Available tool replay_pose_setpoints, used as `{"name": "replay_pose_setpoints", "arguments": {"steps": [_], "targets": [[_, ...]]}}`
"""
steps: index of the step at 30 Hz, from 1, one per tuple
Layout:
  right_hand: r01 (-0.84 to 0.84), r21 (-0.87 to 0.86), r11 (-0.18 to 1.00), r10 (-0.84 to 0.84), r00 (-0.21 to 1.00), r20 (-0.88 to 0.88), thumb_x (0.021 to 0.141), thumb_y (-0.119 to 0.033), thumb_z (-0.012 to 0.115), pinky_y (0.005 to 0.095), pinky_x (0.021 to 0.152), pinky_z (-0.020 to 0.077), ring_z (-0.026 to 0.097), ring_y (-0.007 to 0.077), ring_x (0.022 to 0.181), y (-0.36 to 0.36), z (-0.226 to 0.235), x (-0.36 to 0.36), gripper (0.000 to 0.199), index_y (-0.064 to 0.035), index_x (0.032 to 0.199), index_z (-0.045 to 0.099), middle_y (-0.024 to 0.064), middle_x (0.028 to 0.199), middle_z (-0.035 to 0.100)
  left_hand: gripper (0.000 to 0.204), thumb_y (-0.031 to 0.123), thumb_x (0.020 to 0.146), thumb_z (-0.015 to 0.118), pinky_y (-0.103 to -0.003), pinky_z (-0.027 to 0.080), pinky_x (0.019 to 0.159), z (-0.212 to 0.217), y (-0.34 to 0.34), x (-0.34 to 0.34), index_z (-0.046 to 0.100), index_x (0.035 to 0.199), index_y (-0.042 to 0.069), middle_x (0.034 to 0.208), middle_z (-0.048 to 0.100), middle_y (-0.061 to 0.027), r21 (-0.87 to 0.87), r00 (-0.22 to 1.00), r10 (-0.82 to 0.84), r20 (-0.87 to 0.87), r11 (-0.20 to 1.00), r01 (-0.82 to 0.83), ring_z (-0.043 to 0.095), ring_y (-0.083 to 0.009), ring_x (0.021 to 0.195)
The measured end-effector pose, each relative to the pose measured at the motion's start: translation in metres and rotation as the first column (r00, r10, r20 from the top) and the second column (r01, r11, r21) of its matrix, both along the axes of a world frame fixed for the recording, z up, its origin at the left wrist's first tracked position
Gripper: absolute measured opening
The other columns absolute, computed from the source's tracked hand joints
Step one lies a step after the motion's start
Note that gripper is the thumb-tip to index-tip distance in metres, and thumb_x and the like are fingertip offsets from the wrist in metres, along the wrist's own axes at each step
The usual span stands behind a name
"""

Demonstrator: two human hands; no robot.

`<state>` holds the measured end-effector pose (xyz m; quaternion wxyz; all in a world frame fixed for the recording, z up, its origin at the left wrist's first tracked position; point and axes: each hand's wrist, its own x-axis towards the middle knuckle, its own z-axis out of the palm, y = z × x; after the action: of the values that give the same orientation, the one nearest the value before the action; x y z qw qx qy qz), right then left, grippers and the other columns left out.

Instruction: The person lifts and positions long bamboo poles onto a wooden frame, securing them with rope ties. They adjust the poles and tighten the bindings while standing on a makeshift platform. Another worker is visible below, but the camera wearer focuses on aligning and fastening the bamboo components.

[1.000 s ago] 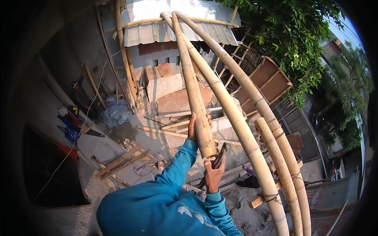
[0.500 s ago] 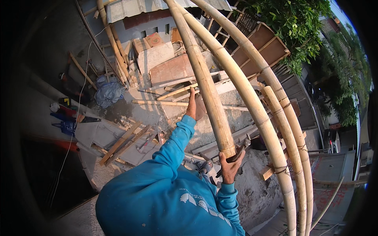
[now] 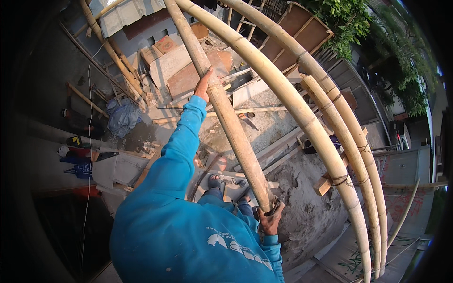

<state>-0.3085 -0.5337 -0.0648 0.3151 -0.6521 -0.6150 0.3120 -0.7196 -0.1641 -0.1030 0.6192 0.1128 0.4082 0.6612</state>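
A thick bamboo pole (image 3: 230, 123) slants from the top edge down toward my body. Partway along it, my left hand (image 3: 203, 86) presses on its left side, some fingers hidden behind it. My right hand (image 3: 270, 221) is closed around the pole's lower end. A dark tool (image 3: 280, 202) shows at the fingers of this hand; its kind cannot be made out. Just right of my pole, long bamboo poles (image 3: 309, 125) run past in a curve, with dark ties around them, and a shorter bamboo piece (image 3: 330, 109) lies between them.
Far below are planks (image 3: 278, 153), a grey sand heap (image 3: 306, 198) and a handsaw (image 3: 247, 121). A wooden block (image 3: 322, 184) juts out beneath the tied poles. Another person (image 3: 78, 118) is low at the left. A white cable (image 3: 89, 141) hangs there.
The pole in my hands has shifted left, its lower end coming down closer to me. My left hand has moved up and left along with it; my right hand has dropped lower.
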Motion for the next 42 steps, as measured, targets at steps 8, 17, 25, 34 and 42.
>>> {"name": "replay_pose_setpoints", "arguments": {"steps": [8,17,25,34,42], "targets": [[0.036,-0.146,0.989,-0.029,0.998,0.055,0.080,-0.014,0.078,0.0426,0.096,0.0459,0.055,0.0381,0.114,-0.043,-0.039,0.084,0.071,0.0020,0.135,0.036,0.0217,0.125,0.047,0.069,0.048,0.082,0.076,-0.045,0.056,0.082,-0.040,-0.067,0.073,0.046,0.131,0.009,0.112,0.058,-0.0105,-0.046,1.000,0.018,-0.019,0.999,-0.019,0.063,-0.0269,0.094],[0.016,-0.248,0.969,-0.014,1.000,0.010,0.079,-0.010,0.079,0.0389,0.094,0.0468,0.059,0.0323,0.112,-0.097,-0.058,0.165,0.065,-0.0003,0.130,0.039,0.0184,0.123,0.055,0.058,0.042,0.086,0.074,-0.040,0.056,0.078,-0.065,-0.182,0.130,0.049,0.126,0.007,0.109,0.057,-0.0099,-0.136,0.994,0.106,-0.007,0.985,-0.106,0.062,-0.0236,0.090],[0.017,-0.401,0.916,0.001,0.999,0.043,0.076,-0.007,0.081,0.0393,0.093,0.0477,0.061,0.0322,0.112,-0.127,-0.043,0.245,0.068,-0.0041,0.129,0.039,0.0174,0.120,0.060,0.052,0.036,0.086,0.075,-0.040,0.053,0.083,-0.066,-0.252,0.195,0.051,0.122,0.007,0.107,0.055,-0.0073,-0.272,0.983,0.183,0.010,0.947,-0.173,0.060,-0.0236,0.094],[0.015,-0.551,0.835,0.074,0.987,0.140,0.074,-0.002,0.078,0.0428,0.095,0.0494,0.061,0.0344,0.113,-0.137,-0.010,0.293,0.071,-0.0056,0.132,0.038,0.0198,0.120,0.061,0.039,0.037,0.086,0.074,-0.039,0.054,0.075,-0.119,-0.298,0.221,0.059,0.109,0.010,0.089,0.054,-0.0015,-0.389,0.977,0.181,0.111,0.913,-0.124,0.058,-0.0198,0.087],[0.060,-0.628,0.776,0.073,0.980,0.184,0.073,-0.002,0.079,0.0424,0.092,0.0504,0.061,0.0364,0.114,-0.132,0.048,0.276,0.069,-0.0045,0.129,0.038,0.0212,0.119,0.061,0.039,0.039,0.080,0.079,-0.037,0.055,0.074,-0.170,-0.327,0.233,0.061,0.102,0.011,0.090,0.063,-0.0030,-0.495,0.965,0.207,0.162,0.863,-0.102,0.065,-0.0192,0.078]]}}
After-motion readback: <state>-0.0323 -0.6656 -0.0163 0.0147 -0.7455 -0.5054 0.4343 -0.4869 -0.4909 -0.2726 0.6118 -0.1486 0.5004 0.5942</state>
